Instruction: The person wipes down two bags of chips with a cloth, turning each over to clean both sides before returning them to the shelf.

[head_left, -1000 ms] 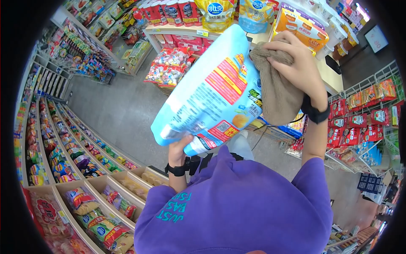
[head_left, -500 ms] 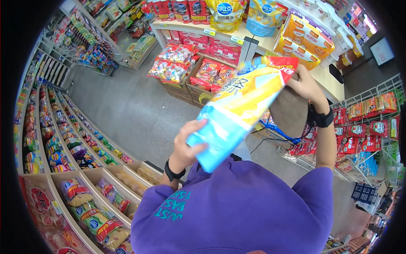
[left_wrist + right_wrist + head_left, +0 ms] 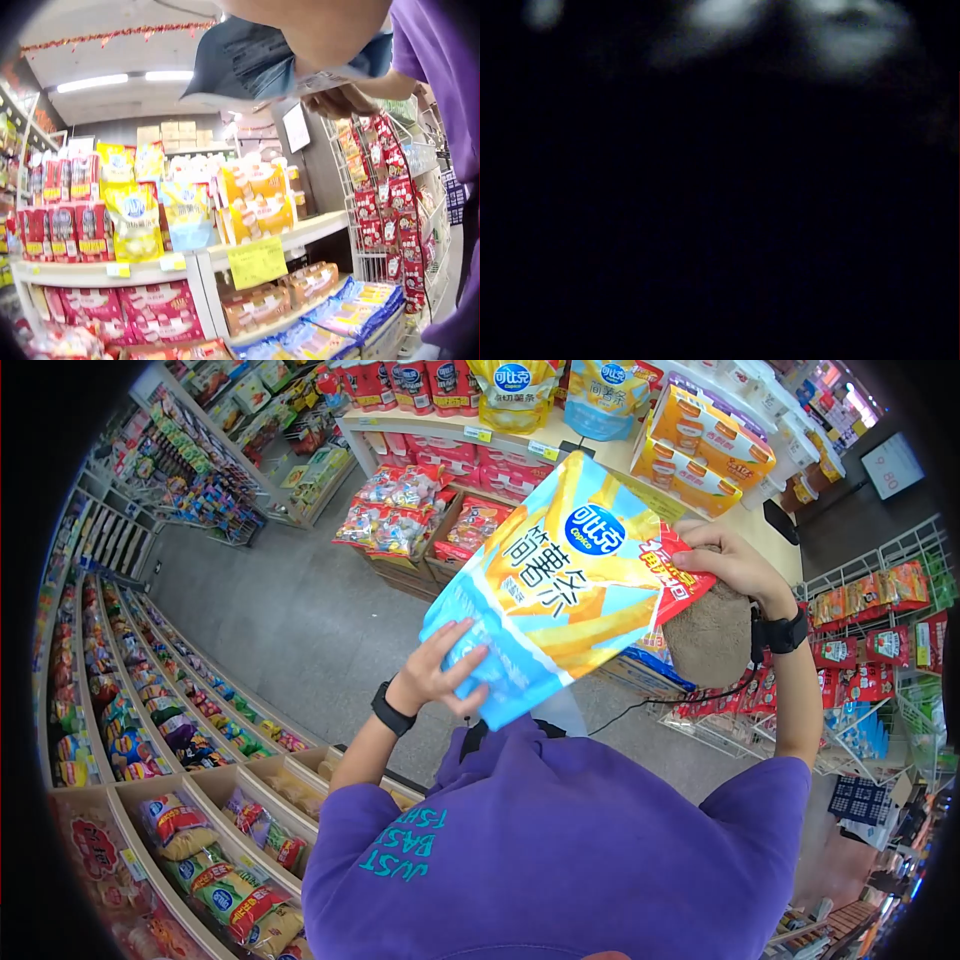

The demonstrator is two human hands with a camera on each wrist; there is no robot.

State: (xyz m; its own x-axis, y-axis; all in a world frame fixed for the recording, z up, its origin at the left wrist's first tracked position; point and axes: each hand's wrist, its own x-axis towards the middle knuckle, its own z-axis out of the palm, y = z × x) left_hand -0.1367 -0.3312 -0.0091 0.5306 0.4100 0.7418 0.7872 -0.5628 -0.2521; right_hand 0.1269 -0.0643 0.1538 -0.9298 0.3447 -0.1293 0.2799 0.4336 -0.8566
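A large blue-and-yellow snack bag (image 3: 560,570) fills the middle of the head view, its printed front facing up and its red top edge to the right. My left hand (image 3: 437,672) grips the blue bottom end, fingers spread over the front. At the red top corner, my right hand (image 3: 728,560) pinches the bag between thumb and fingers. A brown cloth (image 3: 708,638) hangs below that same hand, partly behind the bag. The left wrist view catches the bag's back (image 3: 251,64) from beneath. Nearly everything in the right wrist view is dark.
Ahead stands a shelf (image 3: 490,438) with snack bags, red canisters and an orange multipack (image 3: 705,445). Boxes of candy bags (image 3: 395,510) sit on the floor before it. Snack bins (image 3: 215,800) line the left; a wire rack (image 3: 870,630) stands right.
The bag has been turned from its printed back to its front. My right hand has gone from pressing the cloth on the back to pinching the red top corner.
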